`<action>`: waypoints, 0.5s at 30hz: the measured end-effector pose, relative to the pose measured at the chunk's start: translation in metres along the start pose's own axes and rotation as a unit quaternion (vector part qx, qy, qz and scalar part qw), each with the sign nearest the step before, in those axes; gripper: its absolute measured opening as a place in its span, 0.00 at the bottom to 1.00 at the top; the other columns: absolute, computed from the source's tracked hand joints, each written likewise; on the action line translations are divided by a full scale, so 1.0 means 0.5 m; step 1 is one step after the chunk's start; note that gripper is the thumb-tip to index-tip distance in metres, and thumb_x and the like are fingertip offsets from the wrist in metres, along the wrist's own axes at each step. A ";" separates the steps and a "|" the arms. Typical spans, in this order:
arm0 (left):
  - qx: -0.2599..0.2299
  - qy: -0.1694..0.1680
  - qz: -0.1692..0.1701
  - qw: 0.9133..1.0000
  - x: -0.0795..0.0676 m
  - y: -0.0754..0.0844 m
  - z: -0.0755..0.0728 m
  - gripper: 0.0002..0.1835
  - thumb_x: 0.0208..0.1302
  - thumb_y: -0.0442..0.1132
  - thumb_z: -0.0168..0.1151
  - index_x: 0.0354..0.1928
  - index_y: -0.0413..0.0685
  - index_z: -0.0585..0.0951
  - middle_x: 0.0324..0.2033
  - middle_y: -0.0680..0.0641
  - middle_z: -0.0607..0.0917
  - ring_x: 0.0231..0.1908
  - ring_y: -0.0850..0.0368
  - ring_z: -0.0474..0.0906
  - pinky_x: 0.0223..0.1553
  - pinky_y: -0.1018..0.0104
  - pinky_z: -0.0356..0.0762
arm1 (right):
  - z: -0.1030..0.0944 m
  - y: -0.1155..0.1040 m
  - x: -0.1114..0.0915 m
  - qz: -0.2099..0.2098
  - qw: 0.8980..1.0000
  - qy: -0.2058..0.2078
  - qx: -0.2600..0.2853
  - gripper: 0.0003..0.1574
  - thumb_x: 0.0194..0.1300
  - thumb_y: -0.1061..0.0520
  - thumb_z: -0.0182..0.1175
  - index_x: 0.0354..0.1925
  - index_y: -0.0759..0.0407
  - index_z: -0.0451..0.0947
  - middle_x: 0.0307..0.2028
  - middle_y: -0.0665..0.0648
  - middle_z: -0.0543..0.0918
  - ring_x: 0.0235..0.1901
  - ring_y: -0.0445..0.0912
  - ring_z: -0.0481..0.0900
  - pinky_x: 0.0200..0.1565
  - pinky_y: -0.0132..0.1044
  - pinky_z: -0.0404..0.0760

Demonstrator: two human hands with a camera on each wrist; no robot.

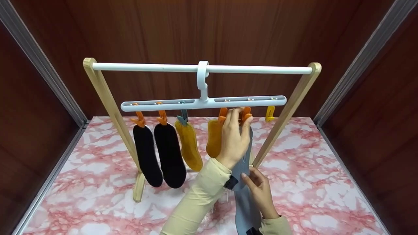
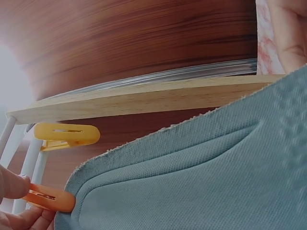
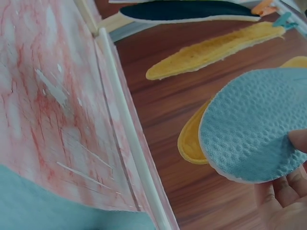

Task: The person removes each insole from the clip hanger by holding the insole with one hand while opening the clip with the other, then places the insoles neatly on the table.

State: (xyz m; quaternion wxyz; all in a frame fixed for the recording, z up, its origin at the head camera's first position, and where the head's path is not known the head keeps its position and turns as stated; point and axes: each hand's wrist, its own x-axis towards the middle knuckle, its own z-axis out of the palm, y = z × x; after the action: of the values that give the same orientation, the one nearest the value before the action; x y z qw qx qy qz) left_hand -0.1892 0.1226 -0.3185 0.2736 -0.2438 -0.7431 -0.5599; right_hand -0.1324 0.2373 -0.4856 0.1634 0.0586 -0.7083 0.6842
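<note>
My left hand [image 1: 233, 137] pinches an orange clip [image 2: 50, 197] under the right half of the white hanger [image 1: 176, 105]. The clip's mouth sits at one end of a grey-blue insole [image 2: 168, 177]. Lower down, my right hand [image 1: 261, 192] grips that same insole near its other end, thumb on top and fingers beneath. A second grey-blue insole [image 1: 245, 209] shows below, partly behind the right hand and sleeve. Beside the left hand hangs a yellow insole [image 1: 214, 138] under another orange clip [image 1: 222, 114], partly covered by the hand.
Two black insoles [image 1: 169, 156] and another yellow insole [image 1: 189, 147] hang from clips on the hanger's left half. A yellow clip [image 1: 270, 113] hangs at the right end. The hanger hooks over the white bar [image 1: 147, 67] of a wooden stand [image 1: 287, 117] on a pink marbled surface [image 1: 313, 182].
</note>
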 end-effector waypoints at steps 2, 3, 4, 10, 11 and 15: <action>-0.004 0.002 -0.004 1.000 0.001 -0.001 0.000 0.16 0.70 0.39 0.55 0.53 0.36 0.73 0.46 0.40 0.78 0.44 0.50 0.77 0.51 0.61 0.79 | 0.000 -0.001 -0.001 0.004 1.000 0.001 -0.001 0.14 0.64 0.67 0.59 0.46 0.75 0.75 0.34 0.49 0.83 0.34 0.39 0.80 0.39 0.30 0.78; -0.005 0.003 -0.005 1.000 0.002 -0.001 0.000 0.16 0.69 0.39 0.56 0.53 0.36 0.73 0.46 0.40 0.79 0.44 0.50 0.77 0.51 0.62 0.79 | 0.000 -0.001 -0.001 0.008 1.000 0.002 -0.003 0.14 0.64 0.67 0.60 0.46 0.75 0.75 0.34 0.49 0.83 0.34 0.39 0.80 0.39 0.30 0.78; -0.007 0.004 -0.006 1.000 0.002 -0.001 0.000 0.15 0.69 0.39 0.56 0.52 0.36 0.73 0.46 0.41 0.79 0.44 0.50 0.77 0.51 0.63 0.79 | 0.000 -0.001 -0.002 0.013 1.000 0.003 -0.004 0.14 0.64 0.67 0.60 0.46 0.75 0.75 0.34 0.49 0.83 0.34 0.39 0.80 0.39 0.30 0.78; -0.020 0.010 -0.005 1.000 0.004 -0.005 0.002 0.15 0.68 0.38 0.57 0.52 0.35 0.75 0.45 0.41 0.79 0.45 0.51 0.78 0.51 0.67 0.79 | -0.003 0.000 -0.003 0.040 0.999 0.008 -0.006 0.15 0.64 0.65 0.60 0.47 0.74 0.75 0.35 0.50 0.83 0.36 0.40 0.81 0.41 0.30 0.78; -0.022 0.013 -0.004 1.000 0.004 -0.006 0.002 0.15 0.68 0.37 0.58 0.52 0.35 0.75 0.45 0.41 0.80 0.45 0.51 0.79 0.51 0.66 0.79 | -0.004 0.000 -0.003 0.041 0.999 0.008 -0.007 0.15 0.64 0.65 0.60 0.47 0.74 0.75 0.35 0.50 0.83 0.36 0.40 0.81 0.41 0.30 0.78; -0.026 0.024 -0.004 0.999 0.006 -0.009 0.002 0.14 0.67 0.38 0.59 0.50 0.36 0.76 0.44 0.41 0.81 0.45 0.51 0.79 0.48 0.66 0.80 | -0.005 0.003 -0.005 0.040 0.999 0.014 -0.004 0.15 0.64 0.65 0.60 0.47 0.74 0.76 0.35 0.50 0.83 0.37 0.40 0.80 0.42 0.30 0.78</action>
State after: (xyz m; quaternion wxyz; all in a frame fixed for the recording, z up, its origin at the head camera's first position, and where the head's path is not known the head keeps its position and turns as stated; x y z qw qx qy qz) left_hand -0.1947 0.1228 -0.3201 0.2829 -0.2347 -0.7222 -0.5860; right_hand -0.1299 0.2397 -0.4879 0.1455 0.0198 -0.7104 0.6883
